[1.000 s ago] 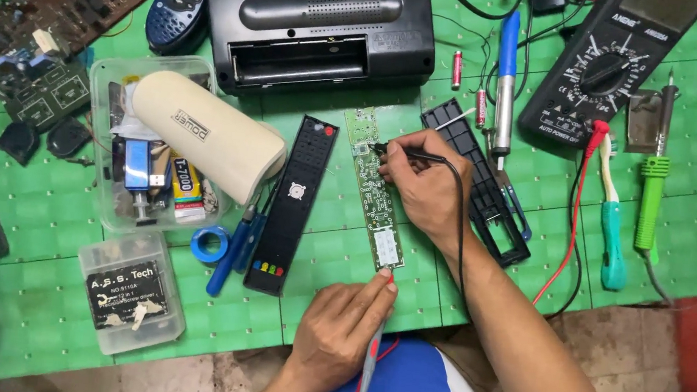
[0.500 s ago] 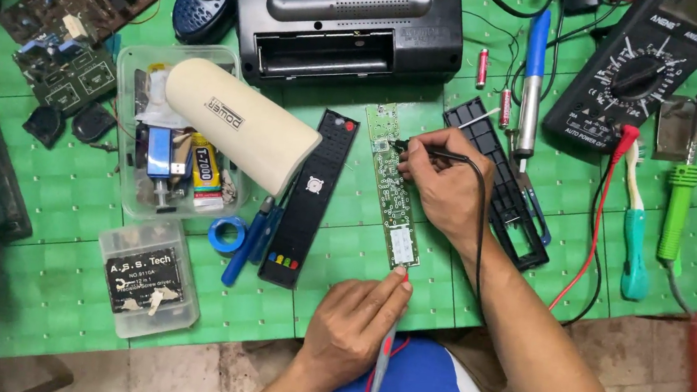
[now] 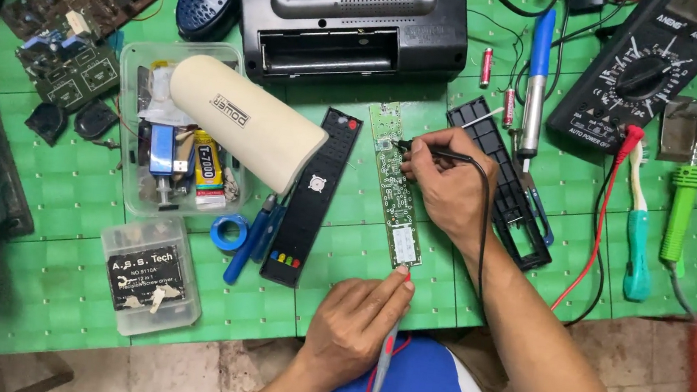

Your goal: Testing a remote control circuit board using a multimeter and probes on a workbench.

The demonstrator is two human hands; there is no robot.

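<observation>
Now, the table (image 3: 34,276) wears a green mat marked in squares, and beyond its near edge a worn stone floor (image 3: 178,376) shows, with a red strip at the far right. In the middle lies a long, narrow green circuit board (image 3: 395,183), flat on the mat, running away from the person. The right hand (image 3: 447,184) rests over the board's upper half, fingers pinched on a black test probe (image 3: 425,151) whose tip touches the board near its top; the black lead loops back along the forearm. The left hand (image 3: 357,325) sits at the table's near edge, fingers closed on a red test probe (image 3: 387,357), tip meeting the board's lower end.

Just left of the board lies a black remote front (image 3: 313,197) with coloured buttons, and just right, partly under the right hand, the black remote back shell (image 3: 503,181). A cream cylinder (image 3: 245,122) lies tilted across a clear plastic tub (image 3: 134,73) of small parts. A black radio (image 3: 353,17) stands at the top, a black multimeter (image 3: 645,75) at upper right, and a blue-handled soldering iron (image 3: 537,78) between them. A green-handled tool (image 3: 681,211) and a teal-handled one (image 3: 637,249) lie at the right.
</observation>
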